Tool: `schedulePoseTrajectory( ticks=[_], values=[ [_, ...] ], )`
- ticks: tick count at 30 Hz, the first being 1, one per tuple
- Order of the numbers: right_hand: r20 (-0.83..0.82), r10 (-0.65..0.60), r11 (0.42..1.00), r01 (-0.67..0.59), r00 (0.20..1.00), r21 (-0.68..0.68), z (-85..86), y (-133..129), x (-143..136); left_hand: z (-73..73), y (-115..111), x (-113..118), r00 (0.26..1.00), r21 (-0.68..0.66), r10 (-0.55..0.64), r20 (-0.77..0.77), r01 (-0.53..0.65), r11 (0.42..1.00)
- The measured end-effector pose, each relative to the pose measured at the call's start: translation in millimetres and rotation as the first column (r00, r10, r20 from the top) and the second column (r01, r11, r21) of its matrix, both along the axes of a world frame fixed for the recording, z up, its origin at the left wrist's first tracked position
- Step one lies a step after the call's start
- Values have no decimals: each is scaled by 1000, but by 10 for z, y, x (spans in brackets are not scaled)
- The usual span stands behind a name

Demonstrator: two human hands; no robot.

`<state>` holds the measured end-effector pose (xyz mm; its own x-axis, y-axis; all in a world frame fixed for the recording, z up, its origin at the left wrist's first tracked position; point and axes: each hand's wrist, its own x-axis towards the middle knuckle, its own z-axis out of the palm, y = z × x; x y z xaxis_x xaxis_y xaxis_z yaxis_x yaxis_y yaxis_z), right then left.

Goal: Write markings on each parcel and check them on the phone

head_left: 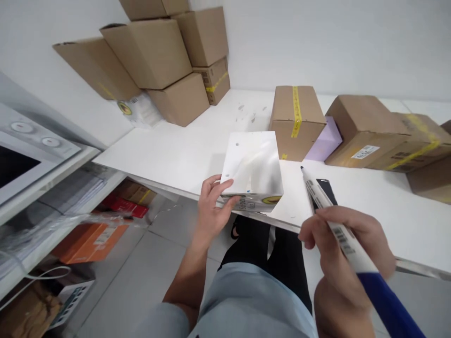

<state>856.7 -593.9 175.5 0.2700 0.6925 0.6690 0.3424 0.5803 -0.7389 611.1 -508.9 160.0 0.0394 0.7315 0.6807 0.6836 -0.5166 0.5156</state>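
Observation:
A glossy white box stands at the front edge of the white table, with print and an avocado picture on the side facing me. My left hand grips its near left corner, thumb on the front side and fingers along the top. In my right hand, raised over the table edge, is a white marker pen with a dark tip pointing away from me. Its blue end sticks out behind the hand. Under the marker lies a flat black object, partly covered, its kind unclear.
Brown cardboard boxes are stacked at the back left beside the wall. More cartons and a lilac box line the table's back right. On the left, a shelf carries a white appliance with knobs.

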Motion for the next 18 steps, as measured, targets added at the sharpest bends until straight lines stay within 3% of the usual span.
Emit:
schedulePoseTrajectory(
  ticks=[2,4,7,11,14,18],
  values=[
    [-78,35,997,-29,996,77,315,299,-173,-10,17,54,999,8,33,-10,-33,999],
    [-143,113,984,-91,983,153,398,449,-260,-18,19,101,998,-8,53,-20,-53,999],
    [-224,196,970,-156,955,187,322,607,-304,-35,9,127,1000,-15,13,10,-13,1000],
    [-239,220,975,-206,946,82,262,791,-369,-63,4,113,987,22,-118,108,116,993],
    [-183,237,971,-237,954,20,289,859,-413,-71,12,128,993,54,-86,77,82,995],
    [-153,243,970,-236,958,60,323,907,-410,-70,41,184,996,130,-77,53,70,989]
  ],
)
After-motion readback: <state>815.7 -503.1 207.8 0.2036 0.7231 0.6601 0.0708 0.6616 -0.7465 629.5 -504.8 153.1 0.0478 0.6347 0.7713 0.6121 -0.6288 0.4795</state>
